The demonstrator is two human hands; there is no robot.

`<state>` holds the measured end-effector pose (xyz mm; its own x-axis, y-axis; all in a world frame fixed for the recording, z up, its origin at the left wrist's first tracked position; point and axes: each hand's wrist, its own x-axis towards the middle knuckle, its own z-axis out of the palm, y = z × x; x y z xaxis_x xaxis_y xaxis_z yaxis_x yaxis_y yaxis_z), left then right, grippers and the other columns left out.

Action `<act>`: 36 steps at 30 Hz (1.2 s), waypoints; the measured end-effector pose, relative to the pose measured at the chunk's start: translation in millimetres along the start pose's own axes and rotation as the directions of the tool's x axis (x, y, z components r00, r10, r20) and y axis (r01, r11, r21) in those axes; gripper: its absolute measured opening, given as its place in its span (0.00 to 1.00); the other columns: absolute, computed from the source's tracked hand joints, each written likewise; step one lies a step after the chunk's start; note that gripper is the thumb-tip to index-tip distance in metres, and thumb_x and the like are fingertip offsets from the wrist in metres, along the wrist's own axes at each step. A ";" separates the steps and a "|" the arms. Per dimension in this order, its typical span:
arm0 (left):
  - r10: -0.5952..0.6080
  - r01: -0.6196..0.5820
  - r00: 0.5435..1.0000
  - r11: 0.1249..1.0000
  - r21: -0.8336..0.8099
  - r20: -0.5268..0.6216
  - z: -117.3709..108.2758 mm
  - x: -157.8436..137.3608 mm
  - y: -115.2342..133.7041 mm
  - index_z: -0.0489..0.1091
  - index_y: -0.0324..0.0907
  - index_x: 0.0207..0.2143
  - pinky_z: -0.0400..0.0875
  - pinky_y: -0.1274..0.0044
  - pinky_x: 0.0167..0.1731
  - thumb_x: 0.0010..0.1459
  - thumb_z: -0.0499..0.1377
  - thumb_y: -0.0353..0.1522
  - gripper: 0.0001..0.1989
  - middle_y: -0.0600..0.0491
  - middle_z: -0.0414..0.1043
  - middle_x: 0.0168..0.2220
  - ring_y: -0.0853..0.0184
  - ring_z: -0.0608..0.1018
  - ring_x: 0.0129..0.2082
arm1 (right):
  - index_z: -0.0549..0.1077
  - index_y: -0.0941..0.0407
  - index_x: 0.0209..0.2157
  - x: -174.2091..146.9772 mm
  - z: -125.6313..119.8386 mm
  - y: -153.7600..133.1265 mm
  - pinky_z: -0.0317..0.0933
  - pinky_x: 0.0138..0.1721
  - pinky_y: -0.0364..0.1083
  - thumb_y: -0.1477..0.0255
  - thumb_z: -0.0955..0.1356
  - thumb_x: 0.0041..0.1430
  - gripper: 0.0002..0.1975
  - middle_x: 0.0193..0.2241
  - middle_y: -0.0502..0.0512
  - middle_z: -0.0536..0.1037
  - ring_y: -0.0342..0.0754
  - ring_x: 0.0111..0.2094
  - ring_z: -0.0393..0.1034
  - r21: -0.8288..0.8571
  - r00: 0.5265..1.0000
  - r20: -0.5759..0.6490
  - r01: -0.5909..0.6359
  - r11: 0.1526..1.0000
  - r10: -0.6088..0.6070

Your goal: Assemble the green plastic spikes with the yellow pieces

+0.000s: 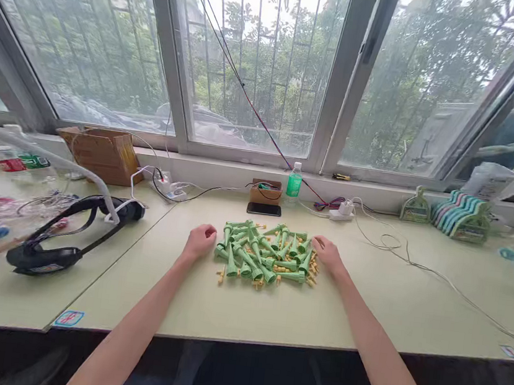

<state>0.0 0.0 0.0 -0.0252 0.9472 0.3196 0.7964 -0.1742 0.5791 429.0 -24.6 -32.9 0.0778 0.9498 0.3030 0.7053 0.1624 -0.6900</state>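
A heap of green plastic cone-shaped pieces (pixel 254 251), like small trumpets with flared ends, lies on the table in front of me. Small yellow-orange plastic pieces (pixel 221 275) are mixed in and scattered along its edges, mostly at the front and right. Just left of the heap rests my left hand (pixel 199 241), its fingers curled into a loose fist with nothing visible in it. At the heap's right edge is my right hand (pixel 328 255), fingers curled inward close to the green pieces. Whether it touches them I cannot tell.
Behind the heap are a phone (pixel 264 209), a small cardboard box (pixel 266 191) and a green-labelled bottle (pixel 294 183). A black headset strap (pixel 50 257) lies left. White cable (pixel 447 278) crosses the right side, near a row of coloured hanger-shaped pieces (pixel 462 218).
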 end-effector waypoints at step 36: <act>-0.052 0.053 0.998 0.998 -0.034 0.023 -2.1 -1.5 4.3 0.73 0.42 0.28 0.72 0.76 0.38 0.48 0.53 0.34 0.10 0.50 0.76 0.34 0.64 0.77 0.35 | 0.72 0.54 0.48 -5.1 -3.9 -1.7 0.61 0.53 0.49 0.68 0.63 0.61 0.15 0.48 0.56 0.77 0.51 0.50 0.70 -0.027 0.994 0.108 -0.021 0.999 0.024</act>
<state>2.2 -2.7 3.6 -0.0530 0.9609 0.2717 0.7731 -0.1327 0.6202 430.2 -30.8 -30.7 0.0185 0.9767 0.2136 0.7221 0.1347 -0.6785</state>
